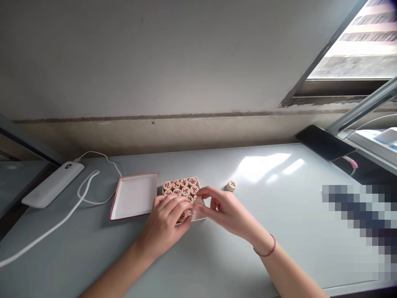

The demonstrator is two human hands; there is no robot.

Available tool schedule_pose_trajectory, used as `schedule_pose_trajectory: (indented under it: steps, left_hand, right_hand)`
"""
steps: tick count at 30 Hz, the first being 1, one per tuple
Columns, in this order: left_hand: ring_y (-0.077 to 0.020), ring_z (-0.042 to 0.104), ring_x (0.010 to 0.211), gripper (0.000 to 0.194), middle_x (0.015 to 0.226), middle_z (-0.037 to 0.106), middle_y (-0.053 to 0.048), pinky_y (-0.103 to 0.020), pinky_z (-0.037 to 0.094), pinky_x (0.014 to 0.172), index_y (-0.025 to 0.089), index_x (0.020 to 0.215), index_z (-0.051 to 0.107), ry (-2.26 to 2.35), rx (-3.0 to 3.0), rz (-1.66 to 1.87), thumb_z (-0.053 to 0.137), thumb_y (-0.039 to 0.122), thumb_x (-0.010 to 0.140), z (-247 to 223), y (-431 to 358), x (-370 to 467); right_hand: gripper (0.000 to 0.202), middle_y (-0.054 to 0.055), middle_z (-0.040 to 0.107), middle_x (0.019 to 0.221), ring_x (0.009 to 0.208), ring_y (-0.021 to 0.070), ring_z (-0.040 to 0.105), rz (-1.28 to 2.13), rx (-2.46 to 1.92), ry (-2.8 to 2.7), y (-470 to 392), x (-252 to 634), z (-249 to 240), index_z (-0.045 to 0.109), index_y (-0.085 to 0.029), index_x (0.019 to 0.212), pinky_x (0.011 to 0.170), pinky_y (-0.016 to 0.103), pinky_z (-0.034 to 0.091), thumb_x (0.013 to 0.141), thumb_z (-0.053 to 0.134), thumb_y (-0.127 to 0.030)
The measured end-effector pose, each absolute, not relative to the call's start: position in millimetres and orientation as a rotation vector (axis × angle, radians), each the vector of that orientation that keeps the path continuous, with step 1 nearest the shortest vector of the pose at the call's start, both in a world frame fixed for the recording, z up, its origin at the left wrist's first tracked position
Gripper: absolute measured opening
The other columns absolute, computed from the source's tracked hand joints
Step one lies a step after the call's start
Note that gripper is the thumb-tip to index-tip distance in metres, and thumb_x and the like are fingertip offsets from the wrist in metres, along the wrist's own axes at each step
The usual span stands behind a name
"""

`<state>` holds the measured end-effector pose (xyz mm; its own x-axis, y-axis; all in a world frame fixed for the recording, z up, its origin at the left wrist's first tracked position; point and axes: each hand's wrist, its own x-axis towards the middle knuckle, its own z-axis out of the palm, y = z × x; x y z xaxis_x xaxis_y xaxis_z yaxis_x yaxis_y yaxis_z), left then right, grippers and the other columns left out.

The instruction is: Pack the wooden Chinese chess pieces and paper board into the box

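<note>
A shallow box [203, 216] of round wooden pieces with red characters [184, 182] sits on the table in front of me. My left hand [170, 215] lies over its near left part, fingers curled round a piece [190, 212] at the fingertips. My right hand [217, 207] pinches another pale piece [199, 200] between thumb and index finger over the box's right side. The hands nearly meet and hide part of the lower rows. A small stack of pieces [232, 185] with a dark character on top stands to the right of the box.
Left of the box lies an open lid [135, 196], white inside. Further left are a white power bank [53, 184] and a white cable [62, 219]. A black flat device [325, 142] rests at the back right. A wall runs behind the table [260, 231].
</note>
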<state>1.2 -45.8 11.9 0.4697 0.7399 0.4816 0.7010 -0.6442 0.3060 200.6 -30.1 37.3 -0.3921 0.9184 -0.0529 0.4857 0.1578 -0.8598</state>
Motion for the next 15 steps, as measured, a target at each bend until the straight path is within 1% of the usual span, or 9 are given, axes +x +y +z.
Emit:
schedule_pose_trajectory:
  steps: [2, 6, 10, 12, 15]
  left_hand:
    - [-0.0165, 0.062, 0.092, 0.008, 0.096, 0.069, 0.000, -0.031, 0.037, 0.082, 0.021, 0.087, 0.058, 1.286, 2.634, 0.902, 0.054, 0.015, 0.085, 10.6, -46.1, 2.5]
    - [-0.0171, 0.060, 0.089, 0.005, 0.095, 0.069, 0.000, -0.034, 0.037, 0.083, 0.020, 0.083, 0.058, 1.221, 2.647, 0.890, 0.056, 0.016, 0.084, 7.3, -46.2, 5.3]
    - [-0.0183, 0.058, 0.087, 0.002, 0.093, 0.068, -0.001, -0.035, 0.038, 0.081, 0.021, 0.082, 0.061, 1.166, 2.709, 0.848, 0.061, 0.022, 0.083, 3.0, -45.9, 5.1]
    - [-0.0193, 0.057, 0.089, 0.004, 0.094, 0.066, -0.002, -0.035, 0.039, 0.079, 0.021, 0.084, 0.062, 1.162, 2.735, 0.824, 0.064, 0.023, 0.081, 1.3, -45.8, 4.2]
    - [-0.0209, 0.055, 0.092, 0.015, 0.098, 0.063, -0.002, -0.035, 0.040, 0.078, 0.022, 0.092, 0.063, 1.181, 2.766, 0.748, 0.068, 0.026, 0.078, -0.2, -45.9, 3.1]
  right_hand:
    - [0.025, 0.004, 0.065, 0.095, 0.047, 0.0053, 0.036, 1.110, -1.376, -1.908, -26.8, 207.0, 38.5, 0.058, -0.022, 0.098, 0.044, 0.021, 0.034, 0.087, 0.052, -0.043]
    - [0.028, 0.004, 0.065, 0.092, 0.045, 0.0051, 0.033, 1.056, -1.414, -1.883, -23.8, 213.7, 41.5, 0.057, -0.022, 0.095, 0.042, 0.021, 0.034, 0.086, 0.052, -0.048]
    - [0.025, 0.004, 0.065, 0.093, 0.047, 0.0055, 0.039, 1.044, -1.400, -1.916, -25.1, 214.1, 41.7, 0.057, -0.022, 0.097, 0.045, 0.021, 0.038, 0.087, 0.051, -0.045]
    - [0.023, 0.003, 0.065, 0.092, 0.048, 0.0057, 0.044, 1.040, -1.395, -1.937, -26.1, 214.2, 41.5, 0.057, -0.023, 0.098, 0.047, 0.021, 0.040, 0.088, 0.052, -0.042]
    - [0.022, 0.002, 0.064, 0.091, 0.052, 0.0067, 0.049, 1.042, -1.407, -1.975, -27.2, 214.8, 42.1, 0.058, -0.024, 0.100, 0.050, 0.022, 0.043, 0.088, 0.053, -0.041]
